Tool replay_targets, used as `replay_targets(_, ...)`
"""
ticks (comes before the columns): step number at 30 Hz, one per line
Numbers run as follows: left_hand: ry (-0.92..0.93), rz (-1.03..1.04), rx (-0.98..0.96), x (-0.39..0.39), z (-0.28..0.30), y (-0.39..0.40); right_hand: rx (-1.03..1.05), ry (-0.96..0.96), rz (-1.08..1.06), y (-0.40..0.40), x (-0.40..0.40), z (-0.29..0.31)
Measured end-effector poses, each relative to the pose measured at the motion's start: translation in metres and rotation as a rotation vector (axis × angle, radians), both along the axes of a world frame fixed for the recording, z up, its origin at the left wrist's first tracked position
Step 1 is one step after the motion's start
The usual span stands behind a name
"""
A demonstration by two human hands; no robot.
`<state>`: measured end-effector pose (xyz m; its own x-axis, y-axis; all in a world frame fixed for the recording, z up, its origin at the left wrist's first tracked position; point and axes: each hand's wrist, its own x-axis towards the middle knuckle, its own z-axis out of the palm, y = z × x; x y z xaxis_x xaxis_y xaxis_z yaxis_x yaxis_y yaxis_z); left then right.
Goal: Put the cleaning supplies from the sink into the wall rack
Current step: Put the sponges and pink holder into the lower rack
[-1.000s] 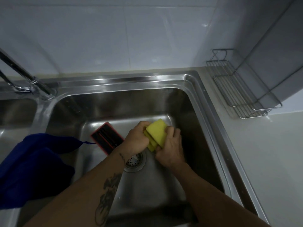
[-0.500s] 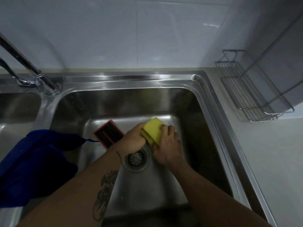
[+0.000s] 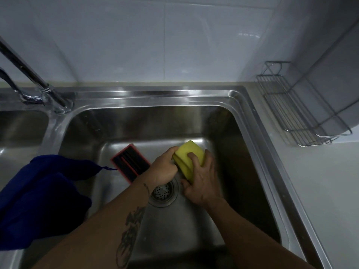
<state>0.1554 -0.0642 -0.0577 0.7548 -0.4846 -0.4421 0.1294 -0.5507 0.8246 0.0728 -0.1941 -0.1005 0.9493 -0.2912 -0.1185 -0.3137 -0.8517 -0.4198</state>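
Both hands hold a folded yellow cloth (image 3: 187,156) low inside the steel sink (image 3: 250,144), just above the drain (image 3: 164,192). My left hand (image 3: 164,167) pinches its left edge. My right hand (image 3: 202,179) wraps over it from the right, fingers on top. A black scrubber with a red rim (image 3: 130,162) lies flat on the sink floor to the left of my hands. The wire wall rack (image 3: 299,111) hangs on the right wall above the counter, with nothing in it.
A dark blue cloth (image 3: 38,199) drapes over the divider at the left. The tap (image 3: 33,78) rises at the back left beside a second basin (image 3: 21,125). Pale counter (image 3: 326,191) runs along the right under the rack.
The cloth has been folded tighter between my hands, and my right fingers now lie over its top. The hands stay above the drain.
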Motion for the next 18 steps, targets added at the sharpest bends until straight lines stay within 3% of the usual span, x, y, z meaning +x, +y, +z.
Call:
replay_targets(2,-0.037,-0.012,0.058,-0.002,-0.003,0.005,0.037,-0.007,-0.021,0.005,0.005,-0.005)
replay_targets(7,-0.554,-0.059,0.559,-0.005,-0.017,0.042,0.064,-0.041,-0.067,0.011,0.013,-0.010)
replay_targets(10,-0.469,-0.151,0.804,-0.009,-0.023,0.060,0.024,-0.050,-0.057,0.009,0.013,-0.011)
replay_targets(12,-0.414,-0.181,0.839,-0.011,-0.029,0.065,0.016,-0.055,-0.050,0.006,0.011,-0.011)
replay_targets(18,-0.563,-0.141,0.789,-0.014,-0.039,0.076,0.078,-0.111,-0.072,0.001,0.005,-0.006)
